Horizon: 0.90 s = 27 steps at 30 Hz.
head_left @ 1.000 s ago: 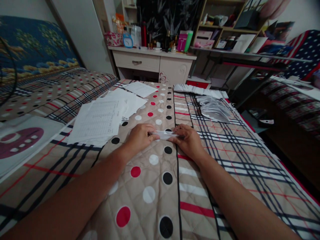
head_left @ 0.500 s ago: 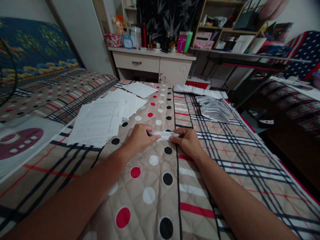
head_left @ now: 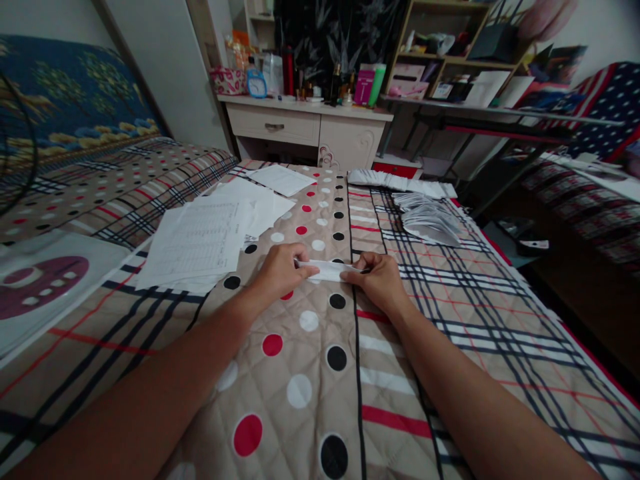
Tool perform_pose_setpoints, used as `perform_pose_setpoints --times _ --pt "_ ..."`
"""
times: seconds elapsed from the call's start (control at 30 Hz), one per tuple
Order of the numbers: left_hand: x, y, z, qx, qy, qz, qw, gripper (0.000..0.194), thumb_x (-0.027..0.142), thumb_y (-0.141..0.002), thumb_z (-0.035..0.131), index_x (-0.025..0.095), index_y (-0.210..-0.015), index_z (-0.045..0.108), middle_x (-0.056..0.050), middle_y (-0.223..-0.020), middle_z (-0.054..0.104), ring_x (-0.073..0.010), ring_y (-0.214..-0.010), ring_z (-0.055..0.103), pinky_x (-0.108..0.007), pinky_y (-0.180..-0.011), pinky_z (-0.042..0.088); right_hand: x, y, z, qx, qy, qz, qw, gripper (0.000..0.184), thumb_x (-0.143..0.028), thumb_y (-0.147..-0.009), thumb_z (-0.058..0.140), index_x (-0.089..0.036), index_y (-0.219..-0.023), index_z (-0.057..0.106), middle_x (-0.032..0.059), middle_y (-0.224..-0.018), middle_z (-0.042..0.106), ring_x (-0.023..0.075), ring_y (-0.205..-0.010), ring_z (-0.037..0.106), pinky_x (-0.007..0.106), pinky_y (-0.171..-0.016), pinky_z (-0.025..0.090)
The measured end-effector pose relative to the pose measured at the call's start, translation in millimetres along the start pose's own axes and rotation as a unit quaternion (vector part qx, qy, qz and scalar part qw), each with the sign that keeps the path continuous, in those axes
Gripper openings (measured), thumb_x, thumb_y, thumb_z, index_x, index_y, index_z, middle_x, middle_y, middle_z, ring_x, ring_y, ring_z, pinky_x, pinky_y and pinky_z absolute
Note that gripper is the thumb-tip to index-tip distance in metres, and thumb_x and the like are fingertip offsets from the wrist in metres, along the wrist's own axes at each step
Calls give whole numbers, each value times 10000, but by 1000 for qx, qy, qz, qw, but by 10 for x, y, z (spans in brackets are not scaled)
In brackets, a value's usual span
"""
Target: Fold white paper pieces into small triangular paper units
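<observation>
A narrow folded strip of white paper [head_left: 330,271] stretches between my two hands, low over the dotted middle band of the quilted bedspread [head_left: 320,373]. Its left end is pinched by my left hand [head_left: 284,268], thumb on the near face. My right hand [head_left: 379,277] grips the other end the same way, with fingers curled behind the paper. Left of my hands lies a spread of printed paper sheets [head_left: 195,237]. Beyond my right hand sits a fanned pile of folded papers [head_left: 427,219], and behind it a long row of folded white papers [head_left: 400,181].
A white bag with a purple print [head_left: 45,283] lies at the left edge. Past the bed's far end stands a white dresser [head_left: 275,127] crowded with bottles and a blue clock [head_left: 257,83]. A metal-framed desk [head_left: 500,110] is at the right, beyond the bed's edge.
My hands have moved slightly apart, and more of the paper strip shows between them. Both still pinch its ends. The surrounding papers look unchanged.
</observation>
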<state>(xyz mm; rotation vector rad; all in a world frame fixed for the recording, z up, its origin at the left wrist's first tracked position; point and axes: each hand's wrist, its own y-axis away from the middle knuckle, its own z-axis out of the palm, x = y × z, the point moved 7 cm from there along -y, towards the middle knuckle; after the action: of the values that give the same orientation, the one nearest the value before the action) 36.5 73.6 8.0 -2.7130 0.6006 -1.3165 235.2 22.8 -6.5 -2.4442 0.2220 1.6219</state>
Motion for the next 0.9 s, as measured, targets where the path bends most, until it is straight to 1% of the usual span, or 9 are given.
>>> perform_pose_setpoints --times 0.1,0.2,0.3,0.43,0.6,0.67,0.77,0.83,0.9 --pt "2 1 -12 8 -8 15 1000 176 222 -682 742 176 -622 584 39 -552 524 -97 -485 424 -228 -454 263 10 -9 -7 -2 -21 13 1000 314 -318 -536 788 -196 -520 499 -50 -508 523 98 -466 447 232 -475 361" --pt "10 6 -20 13 11 21 1000 131 177 -700 713 181 -689 582 29 -606 577 -108 -514 486 -225 -474 318 21 -21 -14 0 -29 18 999 312 -325 -537 785 -200 -554 500 -41 -535 552 110 -476 474 239 -476 369" --pt "-12 11 -13 9 37 1 999 146 125 -711 677 191 -789 573 21 -650 623 -131 -555 570 -225 -502 386 10 -33 -36 13 -29 -5 999 294 -306 -547 774 -207 -639 514 -28 -608 601 136 -535 539 253 -516 412" --pt "-49 20 9 -12 51 -28 998 161 129 -769 623 205 -894 554 26 -649 651 -145 -584 638 -226 -538 440 5 -43 -65 27 -14 -32 999 256 -272 -604 723 -213 -762 531 -20 -675 633 150 -589 573 257 -552 436" --pt "-22 31 31 -39 52 -39 997 203 124 -837 547 205 -1023 557 45 -609 637 -121 -526 635 -220 -553 462 3 -51 -99 39 -6 -37 999 207 -241 -656 668 -215 -827 555 -10 -698 645 159 -622 596 261 -572 455" --pt "-32 28 47 -43 64 -47 996 158 138 -844 544 187 -987 590 29 -606 643 -120 -509 629 -213 -524 454 2 -56 -110 37 -3 -32 999 180 -243 -657 668 -212 -806 572 0 -702 655 169 -637 613 267 -578 465" --pt "-104 21 88 -51 80 -77 993 78 204 -838 579 159 -850 642 -12 -589 659 -133 -513 633 -211 -494 438 35 -67 -133 33 -8 -8 999 142 -263 -651 686 -195 -754 616 26 -691 680 184 -629 635 280 -576 478" --pt "-143 16 102 -58 70 -87 992 128 259 -826 610 152 -786 666 -28 -577 666 -133 -495 609 -211 -470 405 68 -73 -157 37 -12 10 999 148 -271 -642 704 -183 -745 644 38 -674 693 187 -602 639 284 -563 480" --pt "-138 10 80 -54 18 -72 996 184 308 -818 620 159 -734 687 -25 -548 653 -127 -466 558 -217 -448 347 87 -78 -173 42 -5 13 999 154 -271 -638 716 -174 -745 663 42 -662 697 182 -576 632 278 -542 470"
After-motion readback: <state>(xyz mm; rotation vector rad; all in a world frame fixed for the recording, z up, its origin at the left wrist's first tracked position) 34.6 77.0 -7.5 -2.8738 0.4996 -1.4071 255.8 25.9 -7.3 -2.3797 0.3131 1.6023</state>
